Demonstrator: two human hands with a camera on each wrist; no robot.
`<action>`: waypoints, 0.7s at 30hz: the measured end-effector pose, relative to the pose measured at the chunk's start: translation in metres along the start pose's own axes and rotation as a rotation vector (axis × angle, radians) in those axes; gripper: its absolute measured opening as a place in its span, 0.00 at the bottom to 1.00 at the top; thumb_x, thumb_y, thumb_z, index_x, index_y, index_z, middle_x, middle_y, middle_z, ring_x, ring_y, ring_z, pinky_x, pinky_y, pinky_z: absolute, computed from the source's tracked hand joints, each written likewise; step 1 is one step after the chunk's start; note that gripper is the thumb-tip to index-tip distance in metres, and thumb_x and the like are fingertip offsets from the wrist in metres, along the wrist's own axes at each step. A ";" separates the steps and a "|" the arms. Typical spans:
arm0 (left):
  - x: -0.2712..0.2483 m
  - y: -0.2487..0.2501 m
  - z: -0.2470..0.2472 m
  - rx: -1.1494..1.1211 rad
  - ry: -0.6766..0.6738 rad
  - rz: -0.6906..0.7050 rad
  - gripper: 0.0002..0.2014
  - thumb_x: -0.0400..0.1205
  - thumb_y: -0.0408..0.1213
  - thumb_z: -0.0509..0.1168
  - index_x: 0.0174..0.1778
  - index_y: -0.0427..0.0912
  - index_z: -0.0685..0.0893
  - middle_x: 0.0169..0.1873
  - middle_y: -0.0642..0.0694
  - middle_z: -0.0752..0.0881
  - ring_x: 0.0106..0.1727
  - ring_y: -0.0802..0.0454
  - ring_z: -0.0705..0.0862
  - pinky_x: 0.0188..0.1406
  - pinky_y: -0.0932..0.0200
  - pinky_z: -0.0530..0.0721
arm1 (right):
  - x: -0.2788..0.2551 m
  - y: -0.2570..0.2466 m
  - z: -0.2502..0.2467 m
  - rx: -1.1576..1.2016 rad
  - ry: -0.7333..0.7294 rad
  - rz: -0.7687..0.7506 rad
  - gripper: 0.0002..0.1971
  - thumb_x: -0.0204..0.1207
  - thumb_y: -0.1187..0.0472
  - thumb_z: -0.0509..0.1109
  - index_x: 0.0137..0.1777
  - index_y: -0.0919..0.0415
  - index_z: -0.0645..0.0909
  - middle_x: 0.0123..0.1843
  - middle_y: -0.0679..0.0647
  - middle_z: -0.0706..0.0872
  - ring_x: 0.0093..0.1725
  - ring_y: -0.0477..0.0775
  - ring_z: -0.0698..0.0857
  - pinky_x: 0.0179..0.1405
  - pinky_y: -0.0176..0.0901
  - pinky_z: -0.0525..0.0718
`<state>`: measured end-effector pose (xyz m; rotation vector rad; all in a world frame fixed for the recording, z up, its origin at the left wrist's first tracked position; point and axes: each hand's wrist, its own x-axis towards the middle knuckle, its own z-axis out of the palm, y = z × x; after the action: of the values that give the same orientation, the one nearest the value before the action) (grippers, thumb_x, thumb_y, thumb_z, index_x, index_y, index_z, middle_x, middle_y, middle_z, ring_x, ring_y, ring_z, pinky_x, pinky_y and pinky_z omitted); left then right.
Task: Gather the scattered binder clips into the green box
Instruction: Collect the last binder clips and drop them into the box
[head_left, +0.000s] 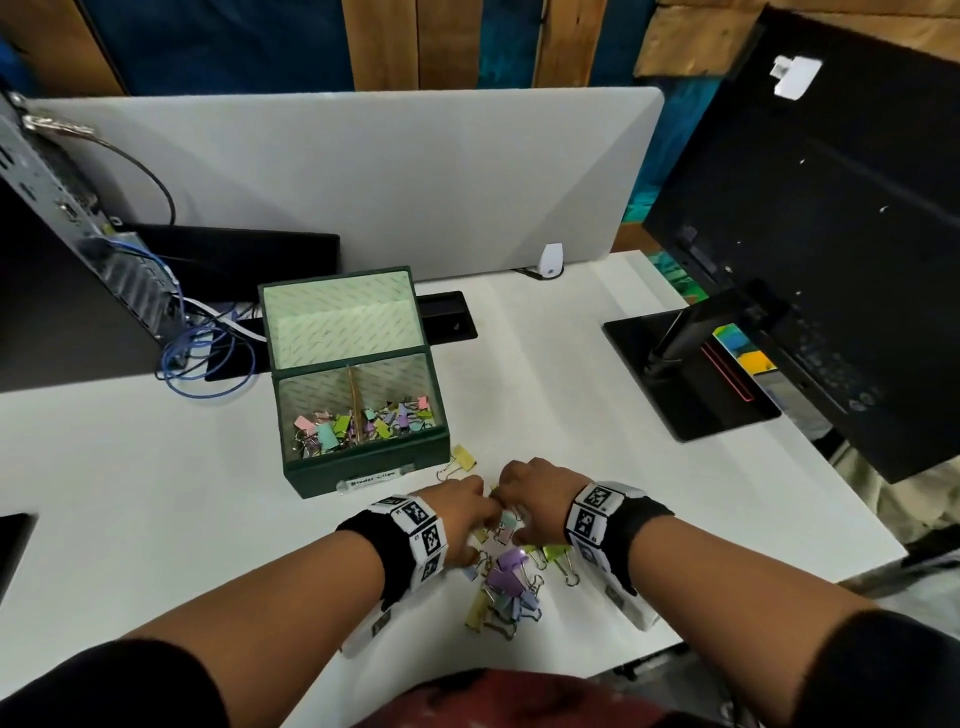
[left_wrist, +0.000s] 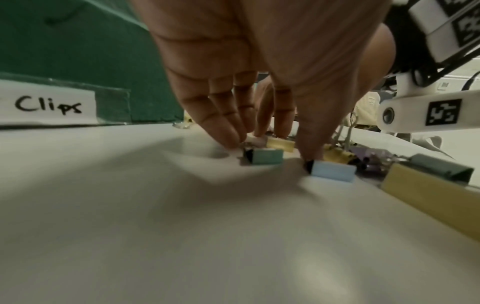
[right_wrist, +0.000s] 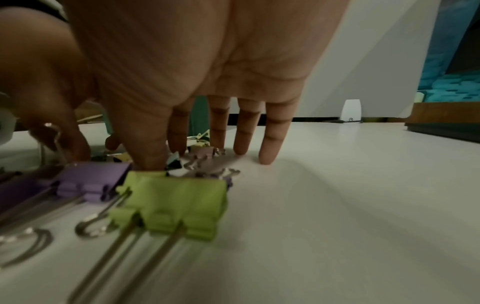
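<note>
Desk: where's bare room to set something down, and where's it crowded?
Free: the white desk left of the green box, and the stretch between box and monitor base. Crowded: in front of the box, where the left hand and right hand work the binder clips; the cables behind-left of the box.

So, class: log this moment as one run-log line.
stage: gathering | left hand: open, fingertips on table among clips | right hand: open, fingers down at pile | green box: open, part filled | yellow clip beside box

Clips (head_left: 506, 587) lie before the box (head_left: 363, 462) (others inside it).
</note>
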<state>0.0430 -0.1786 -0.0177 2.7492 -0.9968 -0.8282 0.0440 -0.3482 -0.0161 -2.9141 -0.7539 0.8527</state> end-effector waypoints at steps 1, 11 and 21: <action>0.001 0.001 0.001 -0.006 0.005 0.001 0.21 0.73 0.44 0.69 0.63 0.52 0.77 0.58 0.43 0.75 0.58 0.42 0.78 0.54 0.52 0.79 | 0.001 -0.001 0.000 -0.005 -0.007 0.001 0.25 0.71 0.49 0.73 0.67 0.48 0.73 0.70 0.54 0.72 0.66 0.62 0.74 0.62 0.57 0.80; -0.007 -0.010 0.007 -0.100 0.114 -0.091 0.18 0.75 0.40 0.67 0.60 0.45 0.75 0.58 0.42 0.76 0.59 0.42 0.78 0.55 0.53 0.77 | -0.001 -0.006 -0.001 0.127 0.025 0.018 0.22 0.72 0.47 0.70 0.66 0.47 0.75 0.65 0.56 0.74 0.64 0.61 0.75 0.61 0.53 0.79; -0.003 -0.004 0.006 -0.138 0.099 -0.162 0.13 0.78 0.40 0.64 0.58 0.43 0.80 0.56 0.39 0.77 0.58 0.40 0.79 0.54 0.53 0.78 | 0.005 -0.016 -0.003 0.146 0.020 0.067 0.19 0.71 0.52 0.72 0.62 0.50 0.78 0.64 0.58 0.75 0.63 0.62 0.75 0.61 0.53 0.79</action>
<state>0.0402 -0.1730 -0.0218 2.7485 -0.6804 -0.7428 0.0420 -0.3313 -0.0135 -2.8277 -0.5702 0.8442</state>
